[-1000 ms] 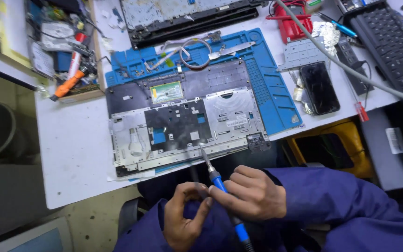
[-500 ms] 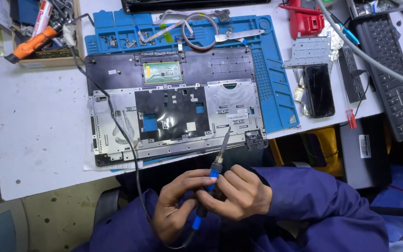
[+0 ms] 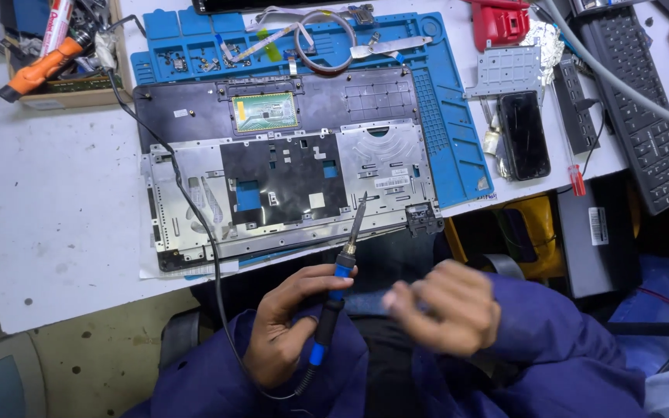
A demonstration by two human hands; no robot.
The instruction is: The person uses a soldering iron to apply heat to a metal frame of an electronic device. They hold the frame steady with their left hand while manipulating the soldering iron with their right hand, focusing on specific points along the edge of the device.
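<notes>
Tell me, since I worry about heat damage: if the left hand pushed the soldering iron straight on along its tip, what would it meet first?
Likely the opened laptop's silver metal panel; the soldering iron in the left hand points there, though its height is unclear.

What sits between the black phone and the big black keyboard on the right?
In the head view, a small black box with a cable and a red-handled screwdriver lie between the phone and the keyboard.

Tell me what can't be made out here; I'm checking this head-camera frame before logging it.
- Right hand: motion-blurred, so its fingers and anything in them are unclear.
- Soldering iron cord: runs under the left hand.
- Keyboard: cut off by the right edge.
</notes>
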